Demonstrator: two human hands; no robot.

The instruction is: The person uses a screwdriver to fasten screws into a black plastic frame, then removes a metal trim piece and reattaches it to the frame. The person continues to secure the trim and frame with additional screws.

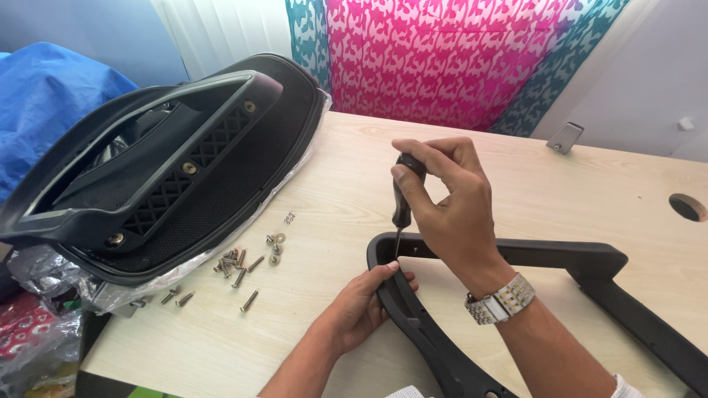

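Observation:
My right hand (450, 203) is wrapped around the dark handle of a screwdriver (402, 210), held upright with its thin shaft pointing down into the curved corner of a black plastic chair armrest frame (560, 258) lying flat on the table. My left hand (365, 302) grips that frame's rounded left edge, thumb on top, just below the screwdriver tip. A metal wristwatch sits on my right wrist. The screw under the tip is hidden.
A black chair seat base (162, 169) rests upside down on clear plastic at the left. Several loose screws and washers (240, 269) lie scattered beside it on the light wooden table (605, 191). A cable hole (687, 207) is at the far right.

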